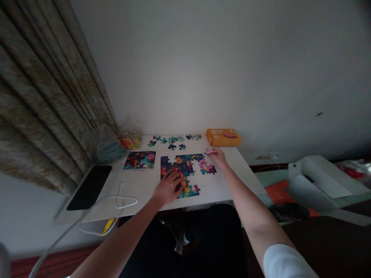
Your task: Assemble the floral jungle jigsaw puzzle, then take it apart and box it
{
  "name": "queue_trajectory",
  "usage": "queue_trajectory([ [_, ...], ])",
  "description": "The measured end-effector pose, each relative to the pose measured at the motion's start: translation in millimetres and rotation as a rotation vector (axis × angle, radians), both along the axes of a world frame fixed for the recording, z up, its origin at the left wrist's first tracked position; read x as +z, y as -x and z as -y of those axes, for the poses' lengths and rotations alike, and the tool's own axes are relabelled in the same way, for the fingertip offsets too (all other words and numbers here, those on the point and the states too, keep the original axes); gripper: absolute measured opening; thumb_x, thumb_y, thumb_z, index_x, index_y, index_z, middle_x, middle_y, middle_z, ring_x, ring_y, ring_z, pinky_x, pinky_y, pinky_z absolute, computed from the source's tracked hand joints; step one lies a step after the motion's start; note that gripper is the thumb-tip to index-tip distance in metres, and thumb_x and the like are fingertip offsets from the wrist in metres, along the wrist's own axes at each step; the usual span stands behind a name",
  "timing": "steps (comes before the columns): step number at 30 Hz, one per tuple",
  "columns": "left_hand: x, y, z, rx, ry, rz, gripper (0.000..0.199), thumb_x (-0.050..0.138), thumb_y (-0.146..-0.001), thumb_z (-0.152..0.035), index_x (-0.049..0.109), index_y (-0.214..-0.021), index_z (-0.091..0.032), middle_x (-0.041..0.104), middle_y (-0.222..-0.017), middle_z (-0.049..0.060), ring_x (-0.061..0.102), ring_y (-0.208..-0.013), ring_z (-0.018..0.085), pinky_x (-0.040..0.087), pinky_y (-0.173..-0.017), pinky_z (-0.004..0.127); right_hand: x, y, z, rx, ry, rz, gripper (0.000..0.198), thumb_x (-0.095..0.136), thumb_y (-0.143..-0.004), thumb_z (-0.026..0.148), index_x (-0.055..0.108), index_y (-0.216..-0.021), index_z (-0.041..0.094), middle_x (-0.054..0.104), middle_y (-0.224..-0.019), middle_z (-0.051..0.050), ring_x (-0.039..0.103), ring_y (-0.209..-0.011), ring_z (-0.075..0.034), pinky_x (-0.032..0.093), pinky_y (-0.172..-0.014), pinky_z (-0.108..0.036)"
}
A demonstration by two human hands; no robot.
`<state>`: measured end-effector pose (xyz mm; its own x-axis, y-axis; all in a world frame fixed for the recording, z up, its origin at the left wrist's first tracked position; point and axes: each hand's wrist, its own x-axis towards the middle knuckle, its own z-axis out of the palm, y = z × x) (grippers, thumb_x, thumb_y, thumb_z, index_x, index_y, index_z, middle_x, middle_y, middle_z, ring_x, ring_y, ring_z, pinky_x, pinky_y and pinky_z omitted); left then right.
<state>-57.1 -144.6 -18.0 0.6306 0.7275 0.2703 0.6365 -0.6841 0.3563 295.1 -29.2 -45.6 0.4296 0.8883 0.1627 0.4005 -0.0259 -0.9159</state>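
Observation:
A partly joined jigsaw puzzle (181, 160) lies on the white table, with a gap near its right side. My left hand (169, 185) rests on the lower left of it, fingers spread and covering some pieces. At the puzzle's upper right corner, my right hand (218, 155) pinches a pink and purple puzzle piece (208, 151). Just below that hand is a pink joined section (206, 167). Several loose puzzle pieces (175, 139) are scattered toward the back of the table. To the left lies a printed picture (140, 160) in similar colours.
An orange box (223, 137) stands at the table's back right. Clear bags (130, 139) sit at the back left, near the curtain (43, 77). A black tablet-like slab (89, 187) and a white cable (120, 197) lie on the left. Beyond the right edge is an open white box (315, 181).

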Motion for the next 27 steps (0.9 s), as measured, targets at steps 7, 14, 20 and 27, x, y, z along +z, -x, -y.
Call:
queue_trajectory([
  [7,-6.3,0.4,-2.9,-0.013,-0.044,-0.029,0.040,0.052,-0.100,-0.038,0.066,-0.136,-0.025,0.064,-0.144,0.008,0.054,-0.138,0.028,0.037,-0.121,0.055,-5.2,-14.3,63.2,-0.081,-0.169,-0.355,0.062,0.080,-0.064,0.065,0.060,-0.106,0.023,0.069,-0.091,-0.002,0.068,-0.069,-0.018,0.054,-0.057,-0.029],
  [14,-3.9,-0.5,-5.6,-0.021,-0.107,-0.104,0.041,0.047,-0.102,-0.039,0.065,-0.136,-0.023,0.064,-0.143,0.010,0.057,-0.134,0.029,0.037,-0.120,0.055,-11.2,-5.1,92.2,-0.117,-0.180,-0.330,0.069,0.076,-0.069,0.071,0.061,-0.115,0.022,0.068,-0.096,-0.004,0.068,-0.066,-0.016,0.055,-0.052,-0.027],
  [20,9.3,-22.8,-5.9,0.025,-0.125,-0.145,0.030,0.048,-0.100,-0.032,0.072,-0.117,-0.024,0.072,-0.123,0.010,0.064,-0.119,0.030,0.039,-0.116,0.054,-7.2,-3.1,88.3,-0.123,-0.156,-0.408,0.065,0.079,-0.063,0.072,0.064,-0.097,0.019,0.071,-0.084,-0.006,0.069,-0.067,-0.020,0.058,-0.057,-0.031],
  [27,14.8,-96.0,-23.2,-0.040,-0.056,-0.095,0.034,0.051,-0.097,-0.026,0.065,-0.127,-0.024,0.063,-0.140,0.011,0.056,-0.133,0.030,0.034,-0.121,0.053,-9.4,-3.8,85.4,-0.142,-0.205,-0.472,0.064,0.073,-0.067,0.078,0.047,-0.092,0.026,0.068,-0.087,-0.001,0.074,-0.074,-0.020,0.061,-0.063,-0.033],
])
